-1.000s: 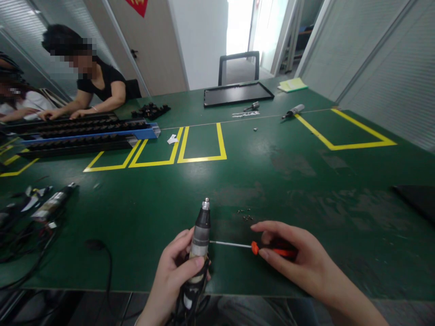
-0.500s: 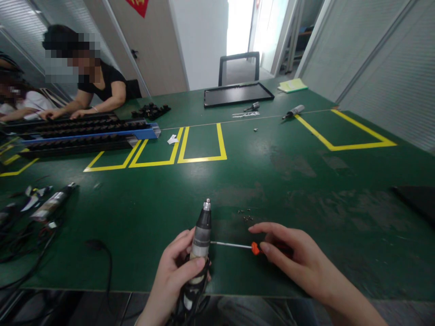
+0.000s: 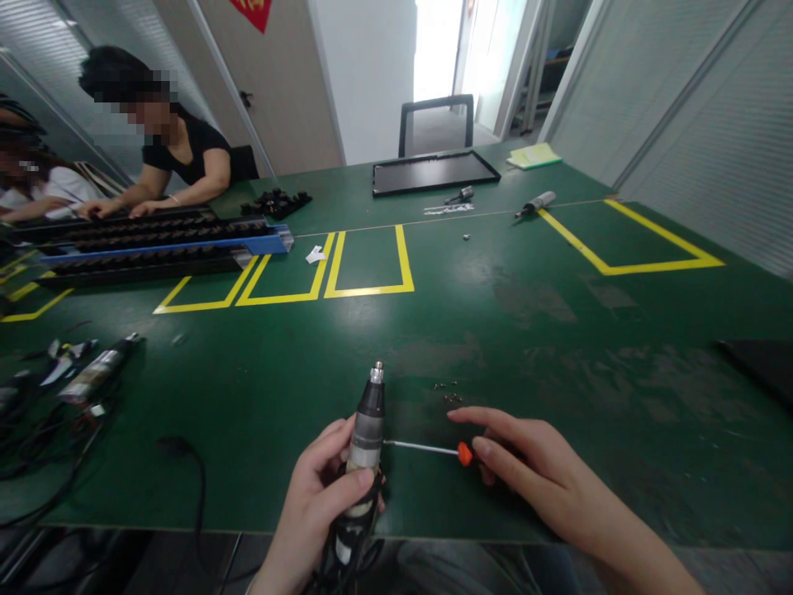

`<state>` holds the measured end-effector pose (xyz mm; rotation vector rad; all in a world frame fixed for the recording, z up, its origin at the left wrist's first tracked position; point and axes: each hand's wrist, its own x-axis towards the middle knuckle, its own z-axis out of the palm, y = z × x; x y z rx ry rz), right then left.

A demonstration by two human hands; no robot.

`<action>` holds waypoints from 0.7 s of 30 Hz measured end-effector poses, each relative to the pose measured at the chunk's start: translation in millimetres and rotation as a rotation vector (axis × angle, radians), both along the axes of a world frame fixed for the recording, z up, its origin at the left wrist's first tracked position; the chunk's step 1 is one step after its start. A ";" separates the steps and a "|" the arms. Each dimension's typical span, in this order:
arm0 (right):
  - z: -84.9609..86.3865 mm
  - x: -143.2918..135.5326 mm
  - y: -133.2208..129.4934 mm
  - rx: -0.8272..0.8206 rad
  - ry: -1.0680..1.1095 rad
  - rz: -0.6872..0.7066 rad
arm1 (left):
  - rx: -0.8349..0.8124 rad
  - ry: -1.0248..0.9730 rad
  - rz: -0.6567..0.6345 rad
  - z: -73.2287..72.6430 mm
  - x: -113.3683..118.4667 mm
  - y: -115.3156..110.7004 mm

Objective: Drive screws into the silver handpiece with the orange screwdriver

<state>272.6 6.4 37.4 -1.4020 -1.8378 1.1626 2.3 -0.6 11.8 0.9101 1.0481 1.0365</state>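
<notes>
My left hand point(image 3: 328, 479) is wrapped round an electric screwdriver point(image 3: 368, 430), a grey and black body with a metal chuck pointing away from me. Its cord bunches below the hand. A hand screwdriver point(image 3: 427, 448) with a thin steel shaft and orange handle end has its tip against the electric screwdriver's side. My right hand point(image 3: 526, 454) is closed round the handle, most of which the fingers hide; the index finger stretches forward. Just beyond that fingertip, several tiny screws point(image 3: 452, 399) lie on the green table point(image 3: 278, 413).
At left lie another electric screwdriver point(image 3: 99, 372) and tangled black cables point(image 3: 198, 487). Long black and blue rails point(image 3: 260, 241) lie before a co-worker point(image 3: 192, 157). Farther back are a black tray point(image 3: 434, 173), a grey tool point(image 3: 536, 204) and a notepad point(image 3: 534, 157).
My right hand's fingers have shifted slightly, the index finger a little to the left. The left hand and both screwdrivers stay nearly where they were.
</notes>
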 end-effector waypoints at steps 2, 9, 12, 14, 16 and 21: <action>-0.8 -0.3 -0.3 0.038 -0.010 -0.017 | -0.008 -0.002 0.010 1.1 1.0 0.0; -3.3 0.5 -1.4 0.176 -0.007 -0.087 | -0.003 -0.006 -0.002 -0.8 0.9 1.0; -2.6 0.3 -0.6 0.128 -0.005 -0.030 | -0.003 -0.014 -0.007 -4.0 -0.8 1.1; -2.4 0.1 0.0 0.068 0.005 0.007 | -0.009 -0.020 0.009 -4.9 -1.0 0.8; -2.6 -0.1 0.2 0.024 -0.001 0.018 | -0.012 -0.025 0.023 -4.3 -0.4 0.4; -3.5 -0.6 -1.4 0.078 -0.014 -0.004 | -0.014 -0.013 0.036 -1.5 1.0 0.7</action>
